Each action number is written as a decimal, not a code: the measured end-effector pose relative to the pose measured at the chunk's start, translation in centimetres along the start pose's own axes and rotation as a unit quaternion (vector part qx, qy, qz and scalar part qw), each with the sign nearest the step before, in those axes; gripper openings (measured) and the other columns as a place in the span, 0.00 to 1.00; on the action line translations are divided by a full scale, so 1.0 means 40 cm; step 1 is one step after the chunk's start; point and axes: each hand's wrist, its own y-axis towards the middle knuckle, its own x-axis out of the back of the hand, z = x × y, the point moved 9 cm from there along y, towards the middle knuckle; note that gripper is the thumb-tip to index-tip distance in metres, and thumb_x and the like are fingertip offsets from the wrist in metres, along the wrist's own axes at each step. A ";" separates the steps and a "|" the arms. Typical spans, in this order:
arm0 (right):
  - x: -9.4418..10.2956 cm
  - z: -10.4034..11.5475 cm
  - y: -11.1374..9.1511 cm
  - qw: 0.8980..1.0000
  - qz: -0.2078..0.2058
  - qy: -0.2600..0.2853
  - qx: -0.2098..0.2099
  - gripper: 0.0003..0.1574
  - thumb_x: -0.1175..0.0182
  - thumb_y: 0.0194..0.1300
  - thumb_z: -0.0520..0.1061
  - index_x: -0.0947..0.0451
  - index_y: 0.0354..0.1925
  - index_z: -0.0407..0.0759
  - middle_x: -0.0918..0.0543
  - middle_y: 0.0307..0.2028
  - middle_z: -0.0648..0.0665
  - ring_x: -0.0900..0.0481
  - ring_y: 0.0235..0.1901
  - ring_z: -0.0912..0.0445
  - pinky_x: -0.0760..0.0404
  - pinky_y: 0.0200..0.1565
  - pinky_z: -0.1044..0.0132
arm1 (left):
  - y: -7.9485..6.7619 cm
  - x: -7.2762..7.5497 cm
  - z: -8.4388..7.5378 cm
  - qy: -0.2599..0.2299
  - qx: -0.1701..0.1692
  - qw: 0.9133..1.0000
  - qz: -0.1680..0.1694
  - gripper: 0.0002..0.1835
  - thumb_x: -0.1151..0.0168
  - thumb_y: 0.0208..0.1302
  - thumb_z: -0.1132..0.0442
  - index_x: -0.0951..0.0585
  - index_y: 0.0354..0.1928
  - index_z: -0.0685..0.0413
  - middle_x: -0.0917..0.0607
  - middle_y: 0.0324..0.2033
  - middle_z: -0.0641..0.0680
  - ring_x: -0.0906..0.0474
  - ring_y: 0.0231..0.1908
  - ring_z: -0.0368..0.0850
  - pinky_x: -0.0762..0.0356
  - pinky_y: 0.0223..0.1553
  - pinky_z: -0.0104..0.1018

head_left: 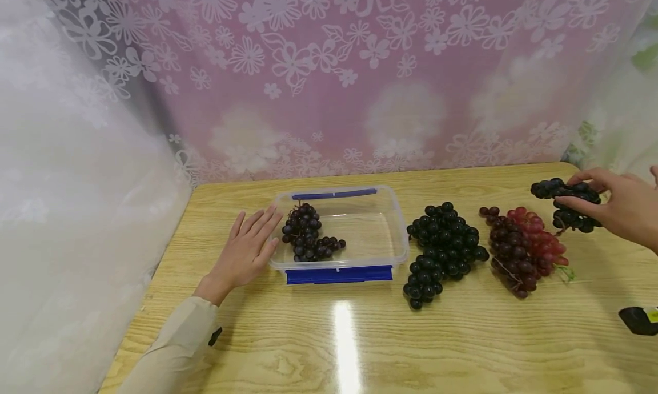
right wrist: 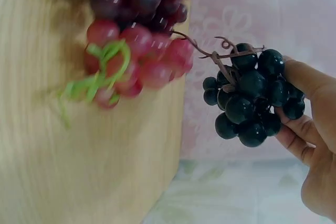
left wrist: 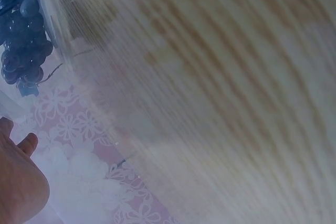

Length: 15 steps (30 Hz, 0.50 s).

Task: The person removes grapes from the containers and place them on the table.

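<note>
At the right, my right hand point(head_left: 619, 202) grips a bunch of black grapes point(head_left: 576, 217) between thumb and fingers, above the table. A brown curly stem point(right wrist: 224, 69) sticks out of that bunch in the right wrist view. My left hand point(head_left: 247, 248) lies with straight fingers against the left rim of a clear plastic container point(head_left: 370, 234) with blue clasps. Inside the container, on its left side, rests a dark purple bunch of grapes point(head_left: 303, 225). The left wrist view catches part of the left hand point(left wrist: 21, 182) and dark grapes point(left wrist: 23, 30) through the container wall.
Right of the container lie black grapes point(head_left: 447, 245), then a dark red bunch point(head_left: 514, 251) beside red grapes point(head_left: 542, 240) with a green stem. A black object point(head_left: 637, 320) shows at the right edge. A pink flowered curtain point(head_left: 319, 97) hangs behind the wooden table point(head_left: 277, 337).
</note>
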 end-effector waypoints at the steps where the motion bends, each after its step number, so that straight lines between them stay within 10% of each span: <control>1: -0.004 -0.006 -0.004 1.000 -0.004 0.005 0.009 0.27 0.36 0.63 0.54 0.28 0.44 0.31 0.25 0.18 0.30 0.27 0.31 0.28 0.36 0.52 0.33 | 0.000 0.000 0.000 0.000 0.000 1.000 0.000 0.30 0.67 0.77 0.45 0.45 0.75 0.49 0.49 0.74 0.51 0.51 0.70 0.54 0.69 0.68 0.55; 5: -0.033 -0.036 -0.023 1.000 0.013 0.014 0.021 0.27 0.38 0.65 0.53 0.29 0.44 0.30 0.27 0.12 0.43 0.26 0.26 0.28 0.28 0.41 0.36 | -0.001 -0.002 0.001 -0.001 0.000 1.000 0.000 0.30 0.67 0.77 0.45 0.45 0.75 0.49 0.49 0.74 0.51 0.51 0.70 0.54 0.68 0.68 0.56; 10: -0.081 -0.071 -0.045 0.999 0.041 0.006 0.008 0.24 0.37 0.64 0.54 0.28 0.43 0.35 0.23 0.18 0.36 0.27 0.31 0.29 0.61 0.57 0.25 | -0.001 -0.001 0.002 -0.002 0.001 1.000 -0.002 0.30 0.67 0.77 0.46 0.46 0.75 0.47 0.49 0.74 0.51 0.50 0.70 0.53 0.68 0.68 0.56; 15: -0.124 -0.076 -0.059 0.997 0.058 -0.023 0.043 0.21 0.36 0.63 0.51 0.28 0.44 0.37 0.21 0.27 0.30 0.23 0.32 0.31 0.24 0.31 0.45 | 0.000 0.000 0.002 -0.002 0.001 1.000 -0.003 0.29 0.68 0.77 0.46 0.48 0.76 0.43 0.49 0.74 0.50 0.50 0.70 0.53 0.69 0.68 0.55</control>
